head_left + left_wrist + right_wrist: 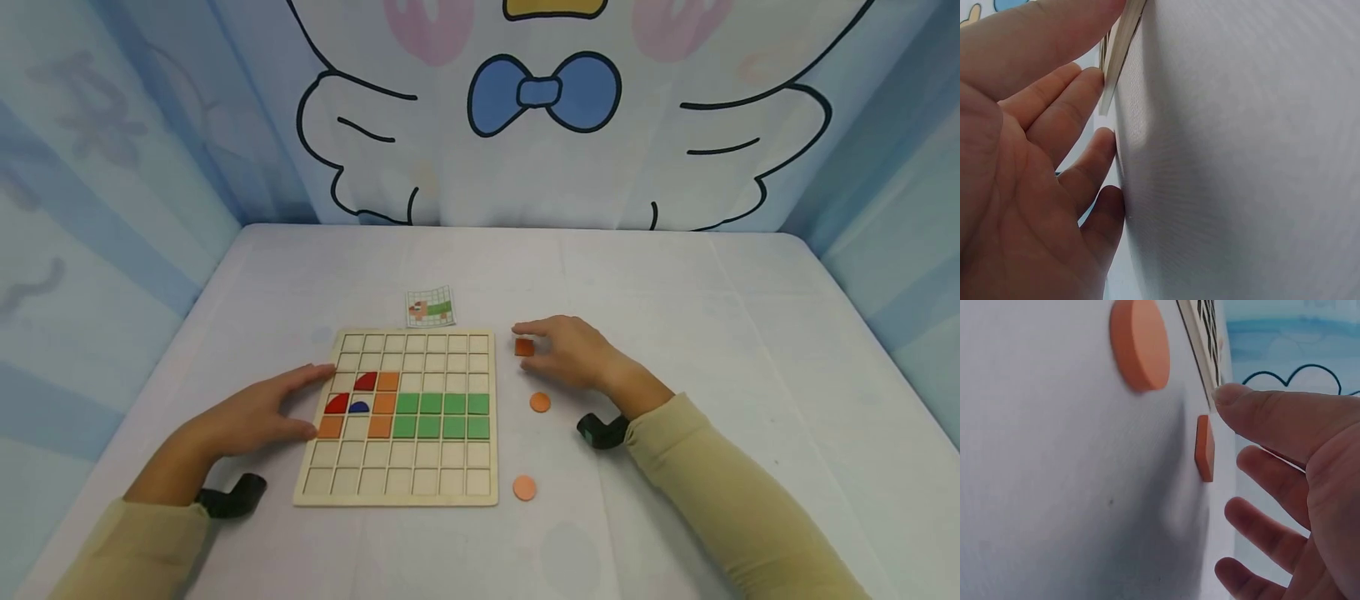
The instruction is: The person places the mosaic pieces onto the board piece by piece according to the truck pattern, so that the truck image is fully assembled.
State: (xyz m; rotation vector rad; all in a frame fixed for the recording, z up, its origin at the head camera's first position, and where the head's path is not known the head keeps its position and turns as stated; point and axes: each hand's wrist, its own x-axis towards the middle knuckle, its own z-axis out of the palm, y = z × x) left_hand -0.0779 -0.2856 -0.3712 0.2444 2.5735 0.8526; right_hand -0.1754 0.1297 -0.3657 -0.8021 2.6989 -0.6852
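A wooden grid board point(397, 501) lies on the table. In its cells sit green squares point(431, 415), orange squares point(384, 403), red quarter-round tiles point(365, 382) and a blue half-round tile point(359, 407). My left hand point(243, 412) rests at the board's left edge, thumb and index finger extended against it; the left wrist view shows the board edge point(1124, 47) by the fingers. To the board's right, my right hand point(577, 354) hovers around a loose orange square point(524, 347), thumb and fingers spread. In the right wrist view that orange square point(1204, 450) lies flat, apart from the fingertips.
Two orange discs point(540, 402) point(524, 488) lie right of the board, one nearer the front. A small card point(431, 307) with a coloured grid picture lies behind the board. Patterned curtains point(547, 183) stand around the white-covered table point(675, 283).
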